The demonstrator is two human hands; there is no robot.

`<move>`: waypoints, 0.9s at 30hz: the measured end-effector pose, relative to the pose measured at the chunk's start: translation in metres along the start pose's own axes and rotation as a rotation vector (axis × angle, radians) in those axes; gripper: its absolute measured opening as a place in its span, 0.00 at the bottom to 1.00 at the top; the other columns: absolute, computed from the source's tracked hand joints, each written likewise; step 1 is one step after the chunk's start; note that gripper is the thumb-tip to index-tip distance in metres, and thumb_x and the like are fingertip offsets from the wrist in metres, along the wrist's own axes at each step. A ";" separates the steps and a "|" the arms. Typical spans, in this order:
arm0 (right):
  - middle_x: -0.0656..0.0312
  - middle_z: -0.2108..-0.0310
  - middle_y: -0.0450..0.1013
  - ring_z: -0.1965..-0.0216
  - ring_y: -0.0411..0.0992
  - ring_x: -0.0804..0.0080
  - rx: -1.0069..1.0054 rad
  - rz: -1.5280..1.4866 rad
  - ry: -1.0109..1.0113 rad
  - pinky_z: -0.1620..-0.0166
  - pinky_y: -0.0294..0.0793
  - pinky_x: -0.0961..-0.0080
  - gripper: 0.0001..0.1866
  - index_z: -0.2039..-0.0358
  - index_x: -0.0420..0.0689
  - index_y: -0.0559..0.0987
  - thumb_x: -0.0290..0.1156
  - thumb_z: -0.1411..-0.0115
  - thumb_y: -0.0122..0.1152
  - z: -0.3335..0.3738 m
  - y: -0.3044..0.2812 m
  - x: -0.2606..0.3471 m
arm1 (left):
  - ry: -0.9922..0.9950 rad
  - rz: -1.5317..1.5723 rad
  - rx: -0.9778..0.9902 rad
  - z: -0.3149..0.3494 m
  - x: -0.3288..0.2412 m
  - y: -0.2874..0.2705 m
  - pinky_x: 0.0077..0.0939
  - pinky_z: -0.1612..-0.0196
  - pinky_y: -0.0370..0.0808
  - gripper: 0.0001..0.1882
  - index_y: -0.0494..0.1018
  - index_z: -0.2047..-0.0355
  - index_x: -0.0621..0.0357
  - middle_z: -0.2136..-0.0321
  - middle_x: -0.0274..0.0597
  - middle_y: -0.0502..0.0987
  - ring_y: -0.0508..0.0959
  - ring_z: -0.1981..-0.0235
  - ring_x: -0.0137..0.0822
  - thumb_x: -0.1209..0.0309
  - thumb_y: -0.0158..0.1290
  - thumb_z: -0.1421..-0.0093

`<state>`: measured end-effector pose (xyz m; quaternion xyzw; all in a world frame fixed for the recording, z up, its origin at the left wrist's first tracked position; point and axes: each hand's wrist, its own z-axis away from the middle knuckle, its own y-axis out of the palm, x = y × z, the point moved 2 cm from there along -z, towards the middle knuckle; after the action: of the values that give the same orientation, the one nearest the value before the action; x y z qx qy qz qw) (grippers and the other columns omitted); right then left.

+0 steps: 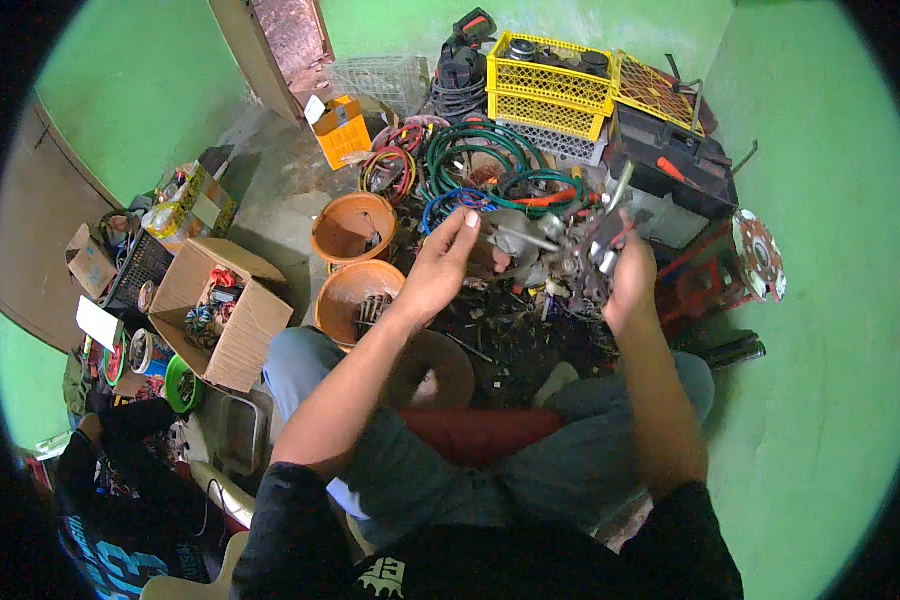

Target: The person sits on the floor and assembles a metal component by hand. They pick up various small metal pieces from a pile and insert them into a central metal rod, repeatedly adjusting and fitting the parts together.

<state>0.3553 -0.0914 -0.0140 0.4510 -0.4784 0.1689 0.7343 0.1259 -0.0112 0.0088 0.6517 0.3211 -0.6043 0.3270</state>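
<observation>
My left hand [444, 268] is raised over the pile, thumb up and fingers closed on one end of a thin metal rod [532, 238]. The rod points right, toward my other hand; its held end is hidden. Gathered in my right hand [631, 283] is a clump of small metal parts [588, 250], grey and dark, with a shiny piece sticking up. The single parts are too blurred to name. Beneath both hands, loose dark metal scraps [510, 315] cover the floor.
Two orange tubs [335, 235] stand left of the pile, near an open cardboard box [255, 335]. Coiled green hose [440, 150] lies beyond. Yellow crates [548, 98] and a black toolbox [660, 150] stand at the back right. Another person [135, 500] sits lower left.
</observation>
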 end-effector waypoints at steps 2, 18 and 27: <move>0.61 0.65 0.78 0.67 0.78 0.69 -0.003 -0.044 0.023 0.63 0.80 0.65 0.17 0.57 0.43 0.79 0.41 0.29 0.47 -0.004 0.024 0.007 | -0.100 0.157 0.025 -0.002 0.017 -0.006 0.33 0.56 0.77 0.29 0.70 0.67 0.57 0.68 0.44 0.78 0.79 0.65 0.37 0.45 0.33 0.27; 0.55 0.63 0.75 0.61 0.74 0.64 0.030 0.254 -0.070 0.55 0.73 0.66 0.17 0.59 0.36 0.77 0.37 0.31 0.47 0.009 0.113 -0.077 | -0.088 1.213 0.096 0.002 0.032 -0.003 0.57 0.32 0.53 0.38 0.60 0.33 0.42 0.35 0.42 0.66 0.65 0.35 0.45 0.34 0.35 0.34; 0.53 0.61 0.81 0.59 0.78 0.61 0.386 0.803 -0.408 0.55 0.75 0.67 0.18 0.52 0.40 0.80 0.31 0.36 0.45 0.004 0.144 -0.056 | -0.017 1.398 -0.093 0.013 0.019 -0.037 0.54 0.36 0.62 0.28 0.71 0.44 0.43 0.44 0.44 0.75 0.73 0.43 0.46 0.44 0.38 0.34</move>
<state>0.2279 -0.0074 0.0111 0.3827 -0.7087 0.4325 0.4052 0.0892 0.0002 -0.0123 0.6860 -0.1505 -0.2432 0.6690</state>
